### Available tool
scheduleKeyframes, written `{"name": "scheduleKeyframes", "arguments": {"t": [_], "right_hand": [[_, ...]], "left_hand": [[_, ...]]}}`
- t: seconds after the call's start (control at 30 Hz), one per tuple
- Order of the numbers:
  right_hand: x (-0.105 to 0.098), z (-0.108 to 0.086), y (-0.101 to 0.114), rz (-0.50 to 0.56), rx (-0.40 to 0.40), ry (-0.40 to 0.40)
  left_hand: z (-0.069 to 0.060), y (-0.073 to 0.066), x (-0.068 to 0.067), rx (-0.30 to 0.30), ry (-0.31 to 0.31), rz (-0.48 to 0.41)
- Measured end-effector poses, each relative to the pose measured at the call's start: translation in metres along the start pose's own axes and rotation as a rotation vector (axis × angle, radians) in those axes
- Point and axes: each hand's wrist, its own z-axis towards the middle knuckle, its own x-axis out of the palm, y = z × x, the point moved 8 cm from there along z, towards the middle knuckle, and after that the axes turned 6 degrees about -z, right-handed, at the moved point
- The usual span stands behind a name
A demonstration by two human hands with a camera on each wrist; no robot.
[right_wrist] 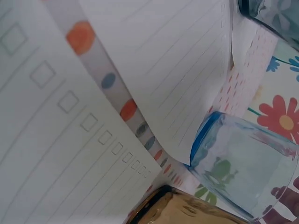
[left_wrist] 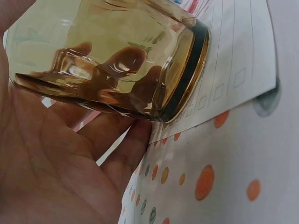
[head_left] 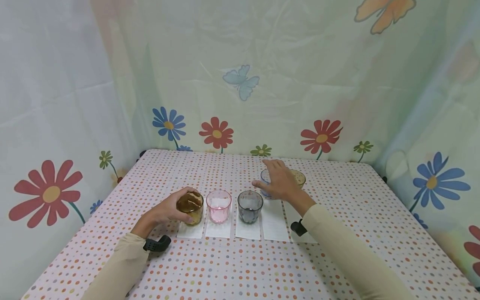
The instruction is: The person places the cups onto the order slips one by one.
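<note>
At the left end of a row, my left hand (head_left: pixel 170 206) grips an amber glass (head_left: pixel 190 208), thumb on the near side. In the left wrist view its fingers show through the amber wall (left_wrist: pixel 117 51), and the base is at a lined paper strip (left_wrist: pixel 243 51). My right hand (head_left: pixel 280 179) reaches over a blue-tinted clear glass (head_left: pixel 265 177), thumb and fingers spread apart, hiding much of it. Fingertips show by this glass's rim in the right wrist view. Just right of that hand stands a yellowish glass (head_left: pixel 299 178), partly covered.
Between the hands, a pink glass (head_left: pixel 219 207) and a grey glass (head_left: pixel 250 207) stand on paper strips. Further right, a paper strip (head_left: pixel 275 227) lies beside another under the right wrist. A dotted cloth (head_left: pixel 225 271) covers the table; a flowered curtain (head_left: pixel 277 104) hangs behind.
</note>
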Motion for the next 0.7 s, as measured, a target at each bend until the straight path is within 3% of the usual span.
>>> {"name": "scheduleKeyframes", "arguments": {"t": [0.33,0.7], "right_hand": [[0.01,0.001,-0.007,-0.081,0.037,0.099],[0.023,0.01,-0.007,-0.17,0.038,0.149]], "left_hand": [[0.0,0.0,0.0,-0.002,0.005,0.001],[0.0,0.001,-0.001,-0.005,0.005,-0.019]]}}
